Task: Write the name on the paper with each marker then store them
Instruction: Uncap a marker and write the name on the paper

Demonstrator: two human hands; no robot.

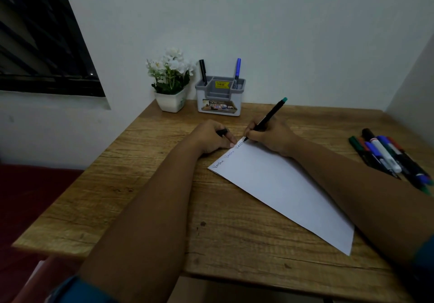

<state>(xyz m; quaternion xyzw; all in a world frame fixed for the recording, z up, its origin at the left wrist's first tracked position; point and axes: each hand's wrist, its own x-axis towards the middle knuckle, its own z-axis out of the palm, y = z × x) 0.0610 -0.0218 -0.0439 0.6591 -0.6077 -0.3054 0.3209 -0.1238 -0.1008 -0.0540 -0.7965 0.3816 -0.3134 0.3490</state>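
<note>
Your wooden surface point(164, 197) carries a white paper sheet point(281, 185) lying at a slant. Your right hand point(272, 136) has its grip clamped on a black marker with a teal end point(270, 115), tip on the sheet's far corner. Your left hand point(213, 136) pinches a small black cap point(222, 132), fingertips pressing the sheet's edge.
</note>
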